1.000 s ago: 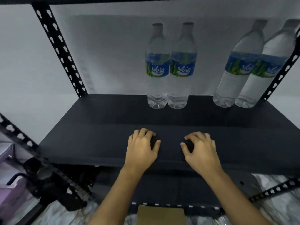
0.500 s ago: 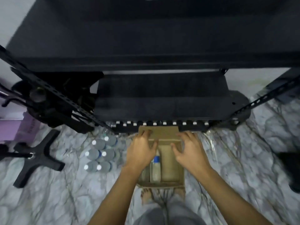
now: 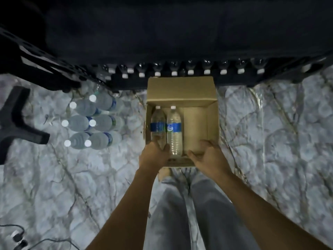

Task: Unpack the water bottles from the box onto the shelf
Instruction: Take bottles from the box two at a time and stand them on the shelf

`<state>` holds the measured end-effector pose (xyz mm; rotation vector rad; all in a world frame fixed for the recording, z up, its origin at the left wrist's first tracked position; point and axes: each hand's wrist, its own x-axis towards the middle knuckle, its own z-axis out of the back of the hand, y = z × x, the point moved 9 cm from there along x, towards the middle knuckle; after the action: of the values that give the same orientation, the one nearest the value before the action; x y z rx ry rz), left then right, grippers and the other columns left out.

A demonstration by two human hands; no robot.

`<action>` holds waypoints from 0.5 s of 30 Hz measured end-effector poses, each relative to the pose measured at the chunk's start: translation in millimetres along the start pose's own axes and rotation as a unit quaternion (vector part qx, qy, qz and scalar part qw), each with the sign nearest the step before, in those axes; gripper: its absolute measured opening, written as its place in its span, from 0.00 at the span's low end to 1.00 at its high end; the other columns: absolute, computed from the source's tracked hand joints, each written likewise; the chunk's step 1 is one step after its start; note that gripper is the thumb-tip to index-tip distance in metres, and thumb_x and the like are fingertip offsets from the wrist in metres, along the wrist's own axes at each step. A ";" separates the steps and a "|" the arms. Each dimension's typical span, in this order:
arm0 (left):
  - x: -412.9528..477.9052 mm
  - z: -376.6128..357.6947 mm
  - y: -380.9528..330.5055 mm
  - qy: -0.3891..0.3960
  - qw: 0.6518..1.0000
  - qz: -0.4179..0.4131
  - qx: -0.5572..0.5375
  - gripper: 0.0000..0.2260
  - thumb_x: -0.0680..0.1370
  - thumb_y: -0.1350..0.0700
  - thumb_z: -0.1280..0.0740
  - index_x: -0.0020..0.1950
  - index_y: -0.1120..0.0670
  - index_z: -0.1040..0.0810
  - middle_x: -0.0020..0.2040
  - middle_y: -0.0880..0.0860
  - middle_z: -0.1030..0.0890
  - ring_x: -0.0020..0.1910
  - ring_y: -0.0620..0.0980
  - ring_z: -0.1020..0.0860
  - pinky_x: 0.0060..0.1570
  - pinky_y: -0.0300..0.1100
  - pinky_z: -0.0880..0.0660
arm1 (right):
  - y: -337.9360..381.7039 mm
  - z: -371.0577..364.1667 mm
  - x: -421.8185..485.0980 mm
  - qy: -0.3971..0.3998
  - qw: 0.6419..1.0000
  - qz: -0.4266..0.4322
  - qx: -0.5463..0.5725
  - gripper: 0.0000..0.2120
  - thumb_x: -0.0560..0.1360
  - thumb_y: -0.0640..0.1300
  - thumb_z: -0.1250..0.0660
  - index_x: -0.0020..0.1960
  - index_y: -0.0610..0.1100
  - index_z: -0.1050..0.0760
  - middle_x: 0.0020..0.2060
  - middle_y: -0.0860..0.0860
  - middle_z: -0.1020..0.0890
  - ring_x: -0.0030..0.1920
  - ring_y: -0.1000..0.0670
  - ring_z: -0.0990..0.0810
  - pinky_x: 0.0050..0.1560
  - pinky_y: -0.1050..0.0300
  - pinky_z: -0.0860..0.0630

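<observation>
An open cardboard box (image 3: 212,123) stands on the marble floor below the dark shelf (image 3: 162,33). Two clear water bottles with blue labels lie side by side in its left half, caps pointing away from me: the left bottle (image 3: 158,123) and the right bottle (image 3: 173,129). My left hand (image 3: 155,156) grips the base of the left bottle, thumb between the two bottles. My right hand (image 3: 209,156) hovers over the box's near right corner with fingers loosely curled and nothing in it. The right half of the box is bare cardboard.
A row of white-capped bottles (image 3: 173,73) lines the lowest shelf just behind the box. Several more bottles (image 3: 90,123) stand on the floor to the left, beside a black chair base (image 3: 16,123). My legs (image 3: 180,213) are right in front of the box. Cables (image 3: 18,237) lie at the lower left.
My view dropped from the upper shelf to the floor. Both hands came down from the shelf edge into the box, and my left hand closed round the left bottle's base.
</observation>
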<state>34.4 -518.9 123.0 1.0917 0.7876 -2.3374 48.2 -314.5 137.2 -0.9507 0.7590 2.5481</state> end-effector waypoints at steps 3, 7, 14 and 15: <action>67.4 -37.7 30.8 -0.003 0.999 0.028 -0.042 0.19 0.80 0.49 0.35 0.68 0.55 0.27 0.55 0.55 0.19 0.49 0.51 0.23 0.52 0.45 0.25 | -30.7 -58.5 58.5 0.020 0.999 -0.026 -0.012 0.33 0.72 0.64 0.35 0.67 0.43 0.30 0.62 0.45 0.25 0.61 0.42 0.26 0.59 0.48 0.25; 156.3 -89.8 70.9 -0.002 0.997 0.059 -0.046 0.33 0.79 0.46 0.33 0.79 0.55 0.42 0.71 0.59 0.29 0.68 0.61 0.26 0.67 0.56 0.28 | -70.9 -138.2 144.3 0.053 0.997 -0.054 -0.022 0.39 0.71 0.68 0.36 0.72 0.44 0.35 0.67 0.45 0.27 0.65 0.42 0.27 0.61 0.46 0.26; 248.7 -151.4 109.5 -0.045 0.996 0.068 0.021 0.40 0.79 0.41 0.33 0.80 0.60 0.49 0.73 0.61 0.32 0.70 0.60 0.29 0.67 0.53 0.31 | -99.6 -248.7 245.2 0.103 0.988 -0.056 0.096 0.36 0.64 0.70 0.31 0.64 0.48 0.28 0.55 0.51 0.20 0.54 0.50 0.21 0.54 0.49 0.21; 255.4 -152.1 110.1 -0.063 0.996 0.065 0.022 0.39 0.79 0.41 0.33 0.79 0.61 0.46 0.72 0.61 0.31 0.69 0.60 0.28 0.66 0.52 0.31 | -99.3 -259.9 252.7 0.106 0.983 -0.050 0.143 0.33 0.63 0.69 0.30 0.60 0.50 0.24 0.51 0.54 0.17 0.50 0.52 0.19 0.52 0.49 0.20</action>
<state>31.7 -538.4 -193.3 0.9704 0.6044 -2.2979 41.8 -357.8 -236.1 -1.1380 1.0746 2.1996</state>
